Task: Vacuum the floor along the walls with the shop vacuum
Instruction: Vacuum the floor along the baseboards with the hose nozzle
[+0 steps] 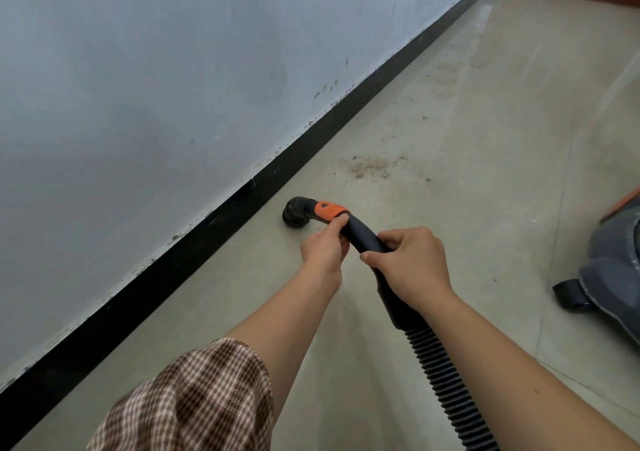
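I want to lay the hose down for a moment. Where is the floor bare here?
Bare floor runs between the black baseboard and the left hand, and between the ribbed hose and the vacuum canister. Beyond the nozzle lies a dirt patch. It is crowded at the wand, which the left hand and right hand both grip.

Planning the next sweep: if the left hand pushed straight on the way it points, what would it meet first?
Beyond the wand it grips, the left hand would probably reach the dirt patch on the floor first, though depth is unclear.
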